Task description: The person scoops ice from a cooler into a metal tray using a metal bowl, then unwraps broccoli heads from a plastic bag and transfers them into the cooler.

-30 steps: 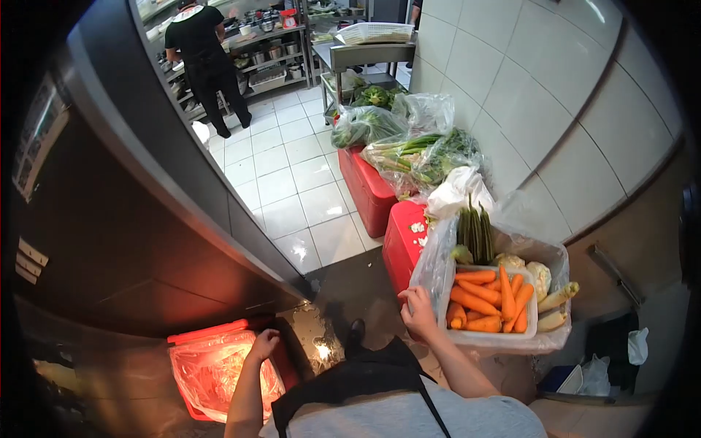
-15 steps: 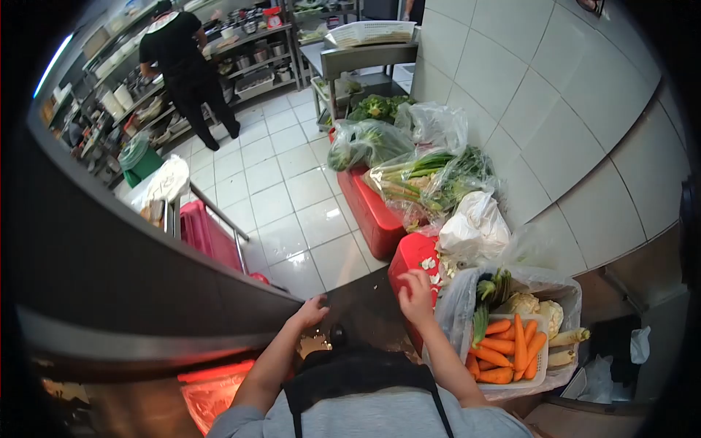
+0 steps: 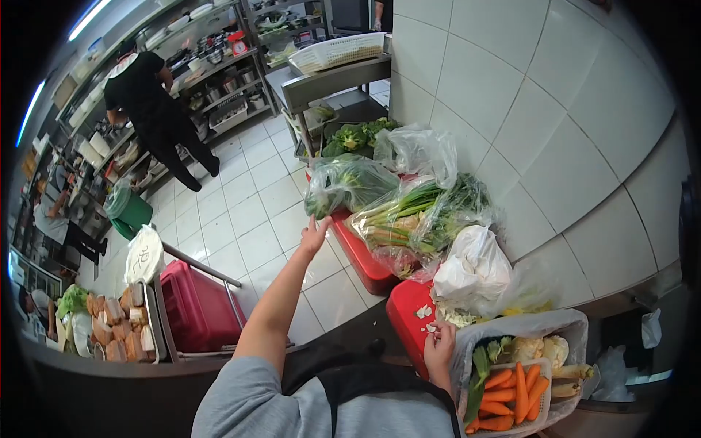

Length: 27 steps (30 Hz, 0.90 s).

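My left hand (image 3: 315, 235) reaches forward with its fingers apart and nothing in them, near the bagged green vegetables (image 3: 350, 182) on a red box (image 3: 361, 252). Low on the right, my right hand (image 3: 439, 343) is at the edge of the nearer red box (image 3: 409, 310), fingers partly curled, close to small white scraps (image 3: 424, 312); whether it grips anything is hard to see. Beside it stands a plastic-lined bin (image 3: 577, 332) with carrots (image 3: 521, 390), cauliflower and white radishes. A white plastic bag (image 3: 475, 270) and bagged leeks (image 3: 401, 215) lie beyond.
A person in black (image 3: 150, 109) stands at the shelves; another person (image 3: 55, 215) is at far left. A cart (image 3: 164, 321) with a pink bin (image 3: 191, 306) and wrapped brown items (image 3: 120, 325) is on the left. A metal table (image 3: 336, 77) stands against the tiled wall (image 3: 504, 80).
The view has moved forward and turned right, past the dark door. My left hand has stretched out toward the bagged greens. My right hand has lowered to the red box.
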### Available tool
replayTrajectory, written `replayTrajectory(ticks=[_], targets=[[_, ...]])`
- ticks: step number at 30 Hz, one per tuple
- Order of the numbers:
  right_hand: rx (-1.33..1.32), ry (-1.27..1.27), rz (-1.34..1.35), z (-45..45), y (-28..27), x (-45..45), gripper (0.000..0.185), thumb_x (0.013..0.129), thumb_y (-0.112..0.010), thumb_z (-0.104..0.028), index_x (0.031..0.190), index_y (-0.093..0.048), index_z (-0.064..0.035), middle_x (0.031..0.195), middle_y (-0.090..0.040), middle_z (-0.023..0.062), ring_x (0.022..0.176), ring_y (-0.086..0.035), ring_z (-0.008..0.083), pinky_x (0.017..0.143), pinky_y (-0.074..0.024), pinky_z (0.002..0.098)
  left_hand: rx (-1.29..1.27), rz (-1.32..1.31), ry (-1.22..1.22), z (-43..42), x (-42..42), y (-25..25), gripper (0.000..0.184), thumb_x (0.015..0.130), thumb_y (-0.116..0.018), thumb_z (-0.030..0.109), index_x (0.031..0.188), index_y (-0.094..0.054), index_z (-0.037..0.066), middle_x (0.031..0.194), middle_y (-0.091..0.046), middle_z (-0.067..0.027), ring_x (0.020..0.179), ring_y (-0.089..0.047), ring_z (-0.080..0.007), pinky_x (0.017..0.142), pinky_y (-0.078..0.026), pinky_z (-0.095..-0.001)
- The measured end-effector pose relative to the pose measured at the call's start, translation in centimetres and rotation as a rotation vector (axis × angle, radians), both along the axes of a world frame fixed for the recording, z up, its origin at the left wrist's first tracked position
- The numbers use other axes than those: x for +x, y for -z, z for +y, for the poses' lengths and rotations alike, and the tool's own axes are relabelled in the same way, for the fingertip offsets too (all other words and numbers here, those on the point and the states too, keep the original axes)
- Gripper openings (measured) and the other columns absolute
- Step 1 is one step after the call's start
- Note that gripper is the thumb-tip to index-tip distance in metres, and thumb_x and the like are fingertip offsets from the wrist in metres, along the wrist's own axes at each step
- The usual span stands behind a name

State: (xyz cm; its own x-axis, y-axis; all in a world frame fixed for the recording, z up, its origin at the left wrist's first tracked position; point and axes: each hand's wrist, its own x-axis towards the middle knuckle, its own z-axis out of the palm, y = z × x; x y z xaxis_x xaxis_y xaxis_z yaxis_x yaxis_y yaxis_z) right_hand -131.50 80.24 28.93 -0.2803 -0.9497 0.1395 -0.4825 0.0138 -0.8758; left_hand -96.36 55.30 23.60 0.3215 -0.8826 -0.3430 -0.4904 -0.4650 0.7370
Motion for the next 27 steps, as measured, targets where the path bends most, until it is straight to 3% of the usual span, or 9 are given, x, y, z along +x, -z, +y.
replayTrajectory(ticks=[6,10,14,18,19,22,23,26,27], targets=[[0.048,0.048,-0.023,-4.6,0.5,-0.6,0.022,0.068,-0.05,0.006,0.087,-0.056,-0.0021,0.091,-0.047,0.013,0.083,-0.051,0.0267,0.07,-0.044,0.031,0.155,-0.072,-0.105,-9.3,1.4,-1.2,0.097,0.062,-0.035,0.081,0.138,-0.021,0.022,0.132,-0.021,-0.0323,0.126,-0.017,-0.0436,0.102,-0.015,-0.0493],[0.095,0.197,0.14,-5.6,-0.5,-1.4,0.023,0.066,-0.047,0.007,0.087,-0.054,-0.0013,0.094,-0.046,0.0137,0.084,-0.052,0.025,0.065,-0.0453,0.0284,0.204,-0.174,-0.079,-17.6,3.6,4.2,0.093,0.063,-0.031,0.082,0.136,-0.025,0.025,0.136,-0.016,-0.0285,0.128,-0.011,-0.0427,0.102,-0.01,-0.0531],[0.295,0.33,0.128,-6.7,-2.9,0.9,0.023,0.067,-0.048,0.006,0.088,-0.052,0.0,0.094,-0.046,0.0129,0.085,-0.052,0.024,0.066,-0.046,0.0277,0.269,-0.14,-0.087,-21.5,2.2,3.4,0.09,0.063,-0.033,0.082,0.136,-0.025,0.029,0.14,-0.009,-0.0237,0.13,-0.003,-0.0404,0.099,-0.009,-0.058],[0.35,0.338,0.123,-8.3,-3.0,3.3,0.02,0.069,-0.049,0.005,0.089,-0.052,0.0002,0.094,-0.045,0.0121,0.083,-0.052,0.0221,0.066,-0.0471,0.0272,0.337,-0.192,0.224,-24.4,0.0,6.8,0.093,0.062,-0.036,0.081,0.136,-0.025,0.025,0.138,-0.018,-0.0244,0.128,-0.016,-0.04,0.101,-0.015,-0.052],[0.37,0.339,0.103,-9.0,-3.2,3.9,0.02,0.07,-0.049,0.005,0.088,-0.052,0.0001,0.094,-0.045,0.012,0.082,-0.053,0.0217,0.065,-0.0471,0.0272,0.237,-0.246,0.175,-24.0,-0.8,7.3,0.086,0.066,-0.043,0.075,0.13,-0.036,0.017,0.128,-0.033,-0.0244,0.119,-0.033,-0.0404,0.097,-0.024,-0.0508],[0.362,0.333,0.138,-10.8,-3.5,4.9,0.019,0.07,-0.048,0.005,0.088,-0.053,-0.0002,0.094,-0.045,0.0113,0.08,-0.053,0.0204,0.064,-0.0466,0.0263,0.007,-0.165,0.084,-23.9,-0.8,9.8,0.066,0.072,-0.052,0.061,0.115,-0.05,0.01,0.116,-0.041,-0.0227,0.105,-0.045,-0.0391,0.088,-0.035,-0.0475],[0.353,0.329,0.166,-11.3,-3.6,5.2,0.019,0.07,-0.048,0.005,0.088,-0.053,-0.0004,0.094,-0.045,0.011,0.079,-0.053,0.02,0.063,-0.0463,0.0259,-0.22,-0.236,0.081,-23.8,-0.9,10.7,0.046,0.078,-0.055,0.048,0.094,-0.056,0.005,0.1,-0.049,-0.021,0.09,-0.051,-0.0376,0.076,-0.041,-0.0439],[0.338,0.347,0.188,-12.0,-3.7,5.3,0.02,0.07,-0.048,0.005,0.088,-0.054,-0.0011,0.094,-0.045,0.0105,0.077,-0.052,0.0192,0.061,-0.045,0.0249,-0.487,-0.06,0.06,-24.2,-0.6,11.6,0.034,0.081,-0.054,0.036,0.078,-0.056,0.002,0.074,-0.054,-0.0111,0.072,-0.054,-0.0264,0.064,-0.04,-0.0362],[0.343,0.355,0.178,-12.1,-3.7,5.3,0.02,0.07,-0.048,0.005,0.088,-0.054,-0.0012,0.093,-0.046,0.0104,0.077,-0.052,0.0191,0.061,-0.0448,0.0249,-0.386,0.157,0.047,-24.3,-0.7,11.6,0.032,0.081,-0.053,0.033,0.073,-0.055,0.002,0.067,-0.051,-0.0073,0.067,-0.051,-0.0223,0.061,-0.039,-0.0346]])
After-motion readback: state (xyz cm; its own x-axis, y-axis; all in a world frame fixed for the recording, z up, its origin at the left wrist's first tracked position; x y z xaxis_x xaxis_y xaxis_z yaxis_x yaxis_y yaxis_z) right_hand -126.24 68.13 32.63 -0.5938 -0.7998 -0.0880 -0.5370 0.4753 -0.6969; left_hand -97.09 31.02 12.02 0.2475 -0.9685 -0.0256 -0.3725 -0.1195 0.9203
